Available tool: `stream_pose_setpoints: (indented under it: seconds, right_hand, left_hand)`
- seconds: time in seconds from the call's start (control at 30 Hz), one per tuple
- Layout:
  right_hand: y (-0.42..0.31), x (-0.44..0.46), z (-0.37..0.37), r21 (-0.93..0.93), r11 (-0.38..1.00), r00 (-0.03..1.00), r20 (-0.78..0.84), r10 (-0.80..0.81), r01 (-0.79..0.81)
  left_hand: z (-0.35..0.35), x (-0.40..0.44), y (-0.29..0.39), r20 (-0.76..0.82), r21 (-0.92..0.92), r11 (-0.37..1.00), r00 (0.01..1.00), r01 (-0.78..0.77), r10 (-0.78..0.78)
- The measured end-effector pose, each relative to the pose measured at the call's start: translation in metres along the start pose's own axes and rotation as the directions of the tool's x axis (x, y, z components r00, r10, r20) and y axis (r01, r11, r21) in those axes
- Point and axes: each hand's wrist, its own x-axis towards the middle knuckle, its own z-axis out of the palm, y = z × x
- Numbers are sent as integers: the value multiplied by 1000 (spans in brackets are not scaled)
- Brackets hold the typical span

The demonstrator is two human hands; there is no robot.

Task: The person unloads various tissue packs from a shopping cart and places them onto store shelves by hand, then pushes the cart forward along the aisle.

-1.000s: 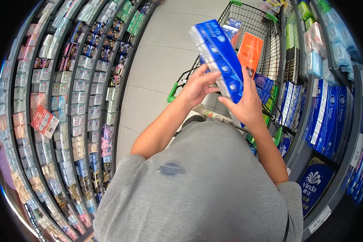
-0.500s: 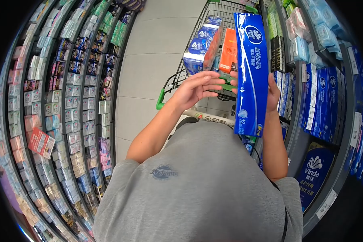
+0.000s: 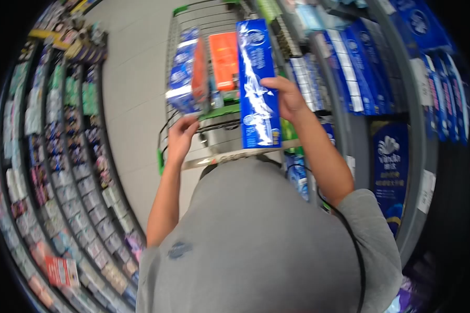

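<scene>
Blue pack (image 3: 255, 101): long axis near-vertical in view, printed face toward camera.

Wire cart (image 3: 222, 111) — blue-white bundle (image 3: 183, 73), orange pack (image 3: 223, 60) inside.

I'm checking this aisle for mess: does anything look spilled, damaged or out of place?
Nothing stands out. The blue pack in the right hand shows no tear, and no spill shows on the visible floor. The red card at the left shelves looks like a sign; blur could hide small flaws.
</scene>
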Motion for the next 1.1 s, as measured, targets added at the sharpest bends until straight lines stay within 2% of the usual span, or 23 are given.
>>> stream_pose_setpoints:
  seconds: [0.03,0.1,0.13,0.17,0.23,0.27,0.3,0.33,0.37,0.43,0.47,0.53,0.57,0.63,0.7,0.77,0.87,1.1]
  right_hand:
    - [-8,-6,5,-81,995,991,-117,-65,56]
    - [-28,-16,-9,-255,965,961,-246,-127,62]
    - [-44,-21,-13,-491,871,909,-351,-227,28]
    - [-61,-34,-14,-589,807,869,-374,-326,49]
    - [-87,-40,-63,-818,574,740,-406,-536,-33]
    - [-107,-50,-65,-899,397,657,-414,-630,-185]
    - [-122,-55,-88,-928,183,540,-340,-770,-324]
    - [-139,-65,-95,-898,153,510,-367,-778,-412]
    - [-150,-74,-93,-856,43,476,-327,-817,-515]
    - [-163,-82,-83,-745,12,384,-357,-852,-667]
    - [-167,-84,-93,-744,13,380,-356,-853,-668]
    - [-167,-84,-121,-713,-185,391,-135,-910,-676]
    - [-162,-84,-131,-712,-180,387,-138,-912,-679]
    - [-149,-79,-136,-573,-325,414,-27,-910,-753]
    - [-133,-76,-139,-588,-220,395,-185,-900,-778]
    - [-118,-77,-152,-596,-271,376,-55,-925,-755]
    - [-110,-76,-157,-579,-306,357,29,-934,-755]
    - [-113,-64,-158,-574,-265,311,18,-950,-775]
  left_hand:
    - [1,3,-30,-109,370,928,990,-46,93]
    - [0,-7,-62,-109,647,754,965,-113,238]
    - [-2,-11,-59,-46,647,735,952,-202,302]
    - [-5,-13,-56,15,644,709,932,-286,363]
    - [-4,-10,-60,-21,629,745,953,-222,302]
    - [-5,-9,-62,-8,628,744,955,-227,298]
    - [-5,-8,-63,9,629,741,955,-235,296]
    - [-5,-6,-64,7,626,742,954,-238,300]
    - [-5,-4,-65,13,628,741,956,-237,294]
    - [-4,-3,-65,22,630,739,957,-239,291]
    - [-4,-2,-66,17,632,736,954,-243,300]
    - [-4,-2,-66,15,635,731,950,-249,311]
    - [-4,-1,-67,16,636,730,951,-248,310]
    - [-2,2,-68,19,639,727,950,-252,312]
    - [-3,3,-68,21,634,738,960,-230,280]
    - [-5,2,-68,19,637,734,957,-234,289]
    - [-5,2,-65,34,634,730,952,-257,305]
    - [-5,5,-69,26,645,730,961,-225,274]
